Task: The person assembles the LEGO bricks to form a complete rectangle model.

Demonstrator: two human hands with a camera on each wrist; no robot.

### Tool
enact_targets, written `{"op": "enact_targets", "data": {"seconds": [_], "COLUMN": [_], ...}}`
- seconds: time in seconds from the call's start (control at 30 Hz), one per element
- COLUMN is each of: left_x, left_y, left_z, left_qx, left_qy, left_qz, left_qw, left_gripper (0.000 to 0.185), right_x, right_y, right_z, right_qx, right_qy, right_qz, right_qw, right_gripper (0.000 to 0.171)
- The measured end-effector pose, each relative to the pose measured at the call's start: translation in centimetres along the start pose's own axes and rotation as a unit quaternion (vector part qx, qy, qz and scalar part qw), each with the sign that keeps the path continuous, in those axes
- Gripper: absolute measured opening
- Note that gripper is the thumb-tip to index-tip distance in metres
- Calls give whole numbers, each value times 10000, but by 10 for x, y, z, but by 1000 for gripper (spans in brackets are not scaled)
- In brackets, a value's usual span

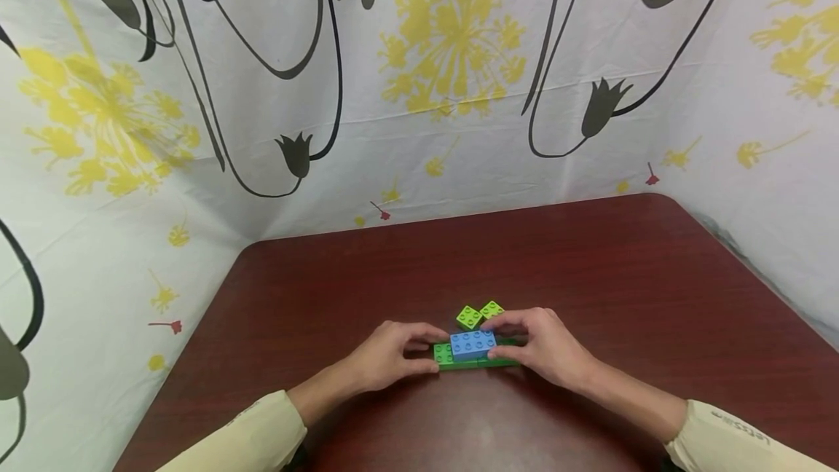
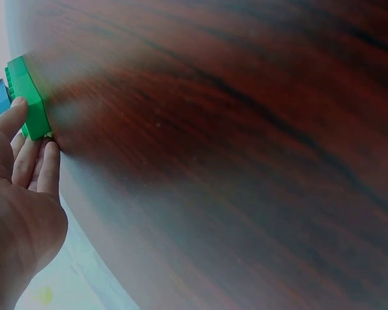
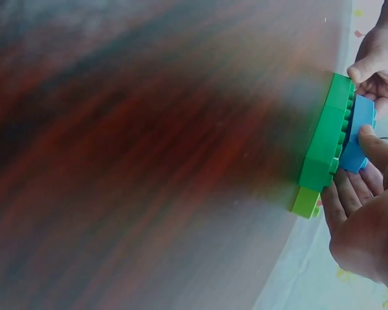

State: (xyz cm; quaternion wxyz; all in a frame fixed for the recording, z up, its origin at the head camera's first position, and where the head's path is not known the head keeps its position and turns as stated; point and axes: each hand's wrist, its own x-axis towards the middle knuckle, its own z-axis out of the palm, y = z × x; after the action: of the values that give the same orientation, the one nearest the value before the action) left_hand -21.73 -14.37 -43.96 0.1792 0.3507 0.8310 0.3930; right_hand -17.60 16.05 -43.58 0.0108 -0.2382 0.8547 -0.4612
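A long green brick (image 1: 443, 355) lies flat on the dark wooden table (image 1: 590, 275), near its front middle. A blue brick (image 1: 473, 343) sits on top of it. My left hand (image 1: 426, 347) grips the green brick's left end between thumb and fingers; the left wrist view shows the thumb on the green brick (image 2: 29, 97). My right hand (image 1: 501, 337) pinches the blue brick's right end; in the right wrist view its thumb lies on the blue brick (image 3: 359, 132) above the green brick (image 3: 326, 139). Two small lime bricks (image 1: 469, 317) (image 1: 491, 309) lie just behind.
A white cloth with yellow flowers and black stems (image 1: 419, 93) hangs round the back and both sides of the table. The table's rounded far corners and right edge (image 1: 754, 261) are in view. Both forearms wear cream sleeves (image 1: 249, 435).
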Motion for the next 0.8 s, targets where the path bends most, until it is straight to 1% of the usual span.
{"op": "enact_targets", "data": {"seconds": [0.13,0.37,0.8], "left_x": [0,1,1], "left_y": [0,-1,1], "left_z": [0,1,1], "left_qx": [2,13,-42], "left_qy": [-14,-7,34], "left_qz": [-73,-41,-97], "left_qw": [10000,10000,9999], "left_gripper": [42,43,42], "right_x": [0,-1,-1], "right_y": [0,1,1], "right_z": [0,-1,-1], "right_qx": [-30,-89,-104], "right_qy": [-9,-19,-94], "right_qz": [27,96,43], "right_qw": [10000,9999,9999], "right_gripper": [31,30,28]}}
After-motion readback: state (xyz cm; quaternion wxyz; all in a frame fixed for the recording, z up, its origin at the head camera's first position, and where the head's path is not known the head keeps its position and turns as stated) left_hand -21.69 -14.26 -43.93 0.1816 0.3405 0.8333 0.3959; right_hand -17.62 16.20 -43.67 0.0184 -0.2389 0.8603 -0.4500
